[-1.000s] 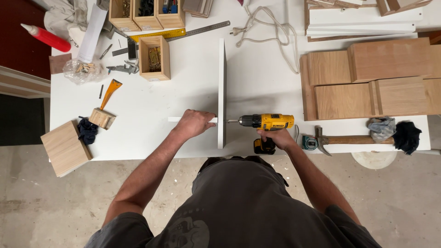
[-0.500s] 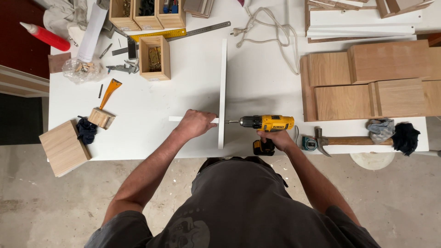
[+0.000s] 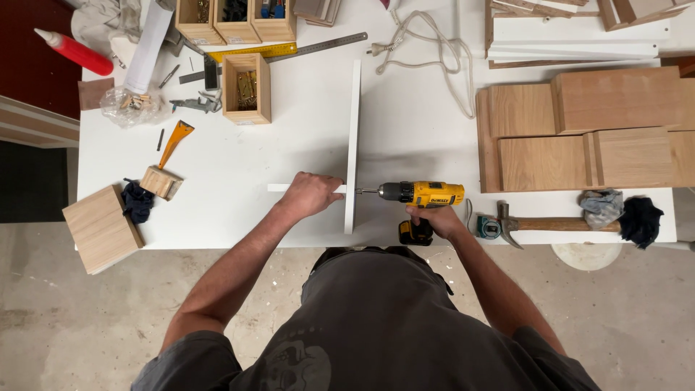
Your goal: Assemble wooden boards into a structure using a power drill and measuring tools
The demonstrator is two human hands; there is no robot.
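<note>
A long white board (image 3: pixel 352 130) stands on edge on the white table (image 3: pixel 289 145), running away from me. A short white strip (image 3: pixel 279 187) butts against its left face. My left hand (image 3: pixel 311 195) presses down on that strip right beside the joint. My right hand (image 3: pixel 434 217) grips the handle of a yellow and black cordless drill (image 3: pixel 423 194). The drill lies level, its bit against the right face of the upright board.
A claw hammer (image 3: pixel 550 223) and two rags (image 3: pixel 622 211) lie right of the drill. Oak panels (image 3: pixel 586 130) fill the right side. Small wooden boxes (image 3: pixel 246 87), a steel ruler (image 3: pixel 318 47), a red glue bottle (image 3: pixel 76 52), a cord (image 3: pixel 427 43) and wood blocks (image 3: pixel 101 228) sit left and behind.
Both hands and the drill hold nearly the same place; the drill bit stays against the upright board.
</note>
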